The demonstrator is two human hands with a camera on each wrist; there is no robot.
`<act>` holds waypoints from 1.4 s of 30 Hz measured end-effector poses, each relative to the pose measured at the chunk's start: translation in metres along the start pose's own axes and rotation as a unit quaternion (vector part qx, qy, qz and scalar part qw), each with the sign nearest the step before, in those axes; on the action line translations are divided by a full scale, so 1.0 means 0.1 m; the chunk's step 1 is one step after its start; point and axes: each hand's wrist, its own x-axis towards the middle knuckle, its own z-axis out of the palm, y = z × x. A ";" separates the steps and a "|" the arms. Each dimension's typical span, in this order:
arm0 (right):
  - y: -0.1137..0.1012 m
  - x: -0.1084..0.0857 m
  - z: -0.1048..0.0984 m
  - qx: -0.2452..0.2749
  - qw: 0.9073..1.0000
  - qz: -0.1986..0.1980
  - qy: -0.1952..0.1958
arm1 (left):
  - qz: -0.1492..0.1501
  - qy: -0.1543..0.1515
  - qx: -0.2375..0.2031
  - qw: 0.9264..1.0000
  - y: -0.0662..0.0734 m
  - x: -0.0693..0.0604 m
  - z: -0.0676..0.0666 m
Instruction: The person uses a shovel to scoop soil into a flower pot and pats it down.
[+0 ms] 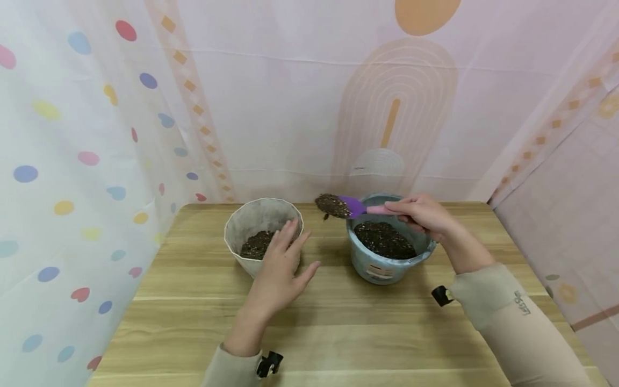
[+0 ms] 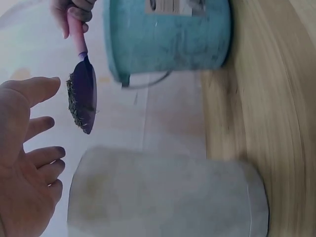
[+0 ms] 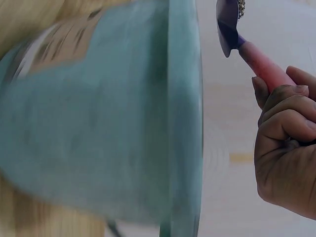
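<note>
My right hand [image 1: 423, 215] grips the pink handle of a small trowel [image 1: 357, 207] with a purple blade. Dark soil [image 1: 333, 206] is heaped on the blade, which hangs above the gap between two pots. Below that hand stands a blue-green bucket [image 1: 377, 269] partly filled with soil. A whitish pot [image 1: 242, 223] on the left has some soil at its bottom. In front of its right side is my left hand [image 1: 280, 269], fingers spread and holding nothing. The left wrist view shows that hand [image 2: 29, 158] apart from the trowel blade [image 2: 85, 94].
Both containers stand on a wood-grain table [image 1: 329, 322]. A patterned curtain [image 1: 290, 107] hangs behind the table, and a dotted one [image 1: 72, 215] hangs along the left. The bucket has a thin handle [image 2: 150, 84] hanging at its side.
</note>
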 end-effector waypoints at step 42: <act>-0.35 -0.30 0.47 -0.352 0.867 -0.285 0.210 | -0.028 0.049 0.044 0.997 -0.38 -0.22 -0.15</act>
